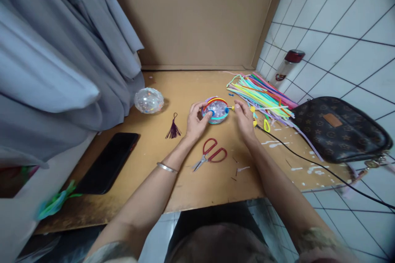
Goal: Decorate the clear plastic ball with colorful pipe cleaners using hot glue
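My left hand [196, 121] is closed around a clear ball [217, 110] banded with coloured fuzzy strips in red, yellow and turquoise, with blue dots on it. In my right hand [245, 120] is a yellow hot glue gun [252, 109], its metal nozzle pointing left at the ball's right side by a blue dot. A whitish stick sticks out behind the gun, and a black cord [296, 155] runs from it to the right. Below the ball lie red-handled scissors [212, 154], blades partly apart. A dark purple tassel [174, 127] rests left of my left hand.
A second clear ball [149, 100] stands at the left, near a hanging grey cloth [70, 49]. A black phone [108, 163] lies front left. Pipe cleaners [261, 94] are heaped back right, beside a brown bag [339, 129] and a red-lidded bottle [286, 68]. Cardboard [197, 20] closes the back.
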`<state>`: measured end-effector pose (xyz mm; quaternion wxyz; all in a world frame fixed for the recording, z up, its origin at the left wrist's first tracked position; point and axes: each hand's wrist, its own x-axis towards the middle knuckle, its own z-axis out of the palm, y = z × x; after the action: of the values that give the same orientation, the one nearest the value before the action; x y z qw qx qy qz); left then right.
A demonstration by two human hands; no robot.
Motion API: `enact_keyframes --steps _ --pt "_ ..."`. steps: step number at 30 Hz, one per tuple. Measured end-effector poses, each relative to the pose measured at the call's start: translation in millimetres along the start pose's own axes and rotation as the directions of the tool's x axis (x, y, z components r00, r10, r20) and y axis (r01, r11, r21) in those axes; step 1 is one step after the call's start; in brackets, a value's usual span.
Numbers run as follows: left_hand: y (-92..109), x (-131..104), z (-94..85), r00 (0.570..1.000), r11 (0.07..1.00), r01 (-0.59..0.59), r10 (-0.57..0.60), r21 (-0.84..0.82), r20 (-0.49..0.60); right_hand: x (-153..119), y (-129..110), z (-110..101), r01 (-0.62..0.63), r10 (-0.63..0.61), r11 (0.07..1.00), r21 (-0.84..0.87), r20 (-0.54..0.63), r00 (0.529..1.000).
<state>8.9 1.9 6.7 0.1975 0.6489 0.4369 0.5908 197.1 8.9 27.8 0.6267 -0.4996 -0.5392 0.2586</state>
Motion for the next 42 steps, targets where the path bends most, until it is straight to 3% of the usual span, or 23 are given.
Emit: enact_keyframes --steps 3,6,10,15,27,35,42 --pt "-2.1 1.1 -1.4 1.000 1.000 0.016 -0.016 -0.011 0.002 0.8 5.9 4.1 -0.088 0.077 0.992 0.087 0.121 0.990" --pt "-7.0 2.5 -1.6 0.999 0.997 0.047 -0.047 -0.059 -0.006 -3.0 3.3 7.2 -0.058 0.038 0.993 0.100 0.184 0.982" --pt "-16.1 4.5 -1.5 0.995 0.981 0.104 -0.101 -0.164 0.026 -9.3 -2.2 6.1 0.019 -0.025 0.999 0.032 0.191 0.981" --pt "-23.2 6.4 -4.2 0.995 0.979 0.092 -0.082 -0.180 0.065 -15.9 -4.2 4.2 0.144 -0.125 0.987 -0.066 0.233 0.964" --pt "-15.3 2.7 -7.7 0.986 0.920 0.167 -0.164 -0.355 0.038 -18.7 1.9 3.4 0.344 -0.279 0.921 -0.184 0.305 0.911" --pt "-11.2 3.5 -11.2 0.979 0.909 0.204 -0.201 -0.364 0.047 -25.9 -3.1 5.5 0.442 -0.334 0.858 -0.263 0.368 0.868" --pt "-7.5 1.3 -8.0 0.988 0.928 0.154 -0.145 -0.338 0.050 -29.8 -9.4 7.6 0.437 -0.287 0.795 -0.421 0.373 0.882"
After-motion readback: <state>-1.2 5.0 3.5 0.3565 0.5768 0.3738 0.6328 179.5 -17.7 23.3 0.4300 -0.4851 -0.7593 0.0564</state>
